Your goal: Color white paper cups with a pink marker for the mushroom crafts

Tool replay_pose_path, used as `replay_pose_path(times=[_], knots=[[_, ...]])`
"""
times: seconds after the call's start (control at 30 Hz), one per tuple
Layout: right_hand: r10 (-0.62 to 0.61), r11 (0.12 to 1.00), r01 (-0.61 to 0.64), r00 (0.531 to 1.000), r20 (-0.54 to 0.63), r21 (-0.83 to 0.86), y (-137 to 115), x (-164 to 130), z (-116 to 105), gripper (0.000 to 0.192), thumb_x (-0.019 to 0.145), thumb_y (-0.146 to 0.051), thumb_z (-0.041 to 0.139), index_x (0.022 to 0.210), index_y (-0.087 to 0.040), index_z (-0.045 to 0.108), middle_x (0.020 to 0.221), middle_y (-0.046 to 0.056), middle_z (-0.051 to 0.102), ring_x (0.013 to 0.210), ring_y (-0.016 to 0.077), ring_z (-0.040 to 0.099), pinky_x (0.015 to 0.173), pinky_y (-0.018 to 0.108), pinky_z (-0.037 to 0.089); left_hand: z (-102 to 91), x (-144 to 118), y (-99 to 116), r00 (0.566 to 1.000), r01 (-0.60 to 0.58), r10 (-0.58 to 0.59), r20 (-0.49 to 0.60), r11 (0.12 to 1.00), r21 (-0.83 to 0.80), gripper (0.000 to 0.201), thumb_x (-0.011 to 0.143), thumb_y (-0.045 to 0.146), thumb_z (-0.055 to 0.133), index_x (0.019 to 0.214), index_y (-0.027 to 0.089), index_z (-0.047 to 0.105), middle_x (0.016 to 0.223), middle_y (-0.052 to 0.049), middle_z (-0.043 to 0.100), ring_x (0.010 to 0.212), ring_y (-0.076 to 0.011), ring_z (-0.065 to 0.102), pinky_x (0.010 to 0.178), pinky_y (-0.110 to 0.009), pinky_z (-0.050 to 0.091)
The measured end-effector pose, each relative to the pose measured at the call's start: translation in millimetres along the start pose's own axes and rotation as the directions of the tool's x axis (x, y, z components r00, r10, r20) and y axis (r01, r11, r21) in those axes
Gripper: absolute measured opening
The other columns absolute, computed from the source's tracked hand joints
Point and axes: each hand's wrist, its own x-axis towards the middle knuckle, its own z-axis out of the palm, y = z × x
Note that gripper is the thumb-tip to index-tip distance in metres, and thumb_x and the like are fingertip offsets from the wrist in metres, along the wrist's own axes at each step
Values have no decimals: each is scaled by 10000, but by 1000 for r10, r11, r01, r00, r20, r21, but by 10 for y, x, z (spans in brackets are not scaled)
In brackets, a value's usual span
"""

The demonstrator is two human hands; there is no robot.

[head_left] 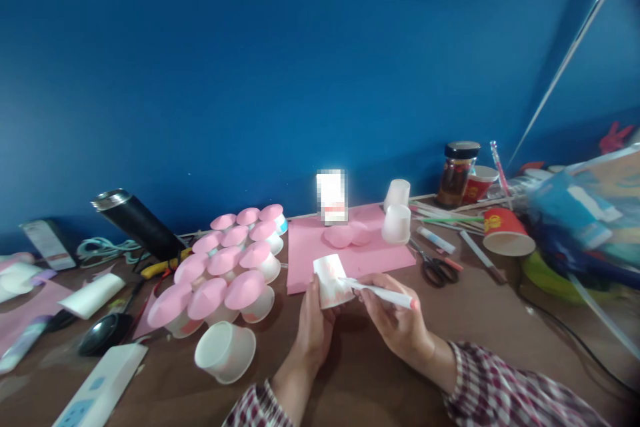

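Note:
My left hand [316, 320] is closed around a white paper cup [330, 278] with faint reddish marks on its side. In my right hand [397, 327] is a white marker [385, 293] with a red end, its tip against or very close to the cup's wall. Behind the cup lies a pink paper sheet [303, 250] with pink paper circles [340, 235] on it. Two upturned white cups [397, 223] stand at its right side. To the left are several cups topped with pink paper cones [207, 297], and one plain white cup [225, 351] stands in front of them.
Black scissors [437, 270], a glue tube [436, 240] and a red paper cup [507, 232] lie to the right, near a lidded jar [456, 173]. On the left are a black flask [143, 223], a computer mouse [105, 333] and a power strip [100, 387]. A blue wall [300, 80] rises behind.

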Motion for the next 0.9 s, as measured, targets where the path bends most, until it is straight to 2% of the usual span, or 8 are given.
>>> replay_pose_path(times=[0.27,0.5,0.9], knots=[[79,996,-78,997,-18,46,51,-28,27,106,938,-241,552,980,-200,640,820,73,744,712,206,735,597,247,594,6,-7,-3,1000,24,-23,10,996,-84,493,862,550,557,1055,110,668,1019,-129,736,1083,-315,635,964,-446,468],[71,997,-70,997,-12,42,85,-49,24,104,938,-231,555,996,-202,637,833,76,745,716,205,736,606,250,599,-8,-2,-26,999,33,-31,25,995,-90,404,883,534,533,961,162,672,999,-112,743,1073,-305,640,939,-430,489],[32,999,-32,999,-16,7,54,-19,16,95,933,-215,557,987,-197,633,842,65,739,731,203,738,619,247,589,-6,-4,-28,1000,14,-13,13,998,-69,480,876,544,538,1061,121,667,1039,-137,731,1058,-302,634,939,-426,473]])
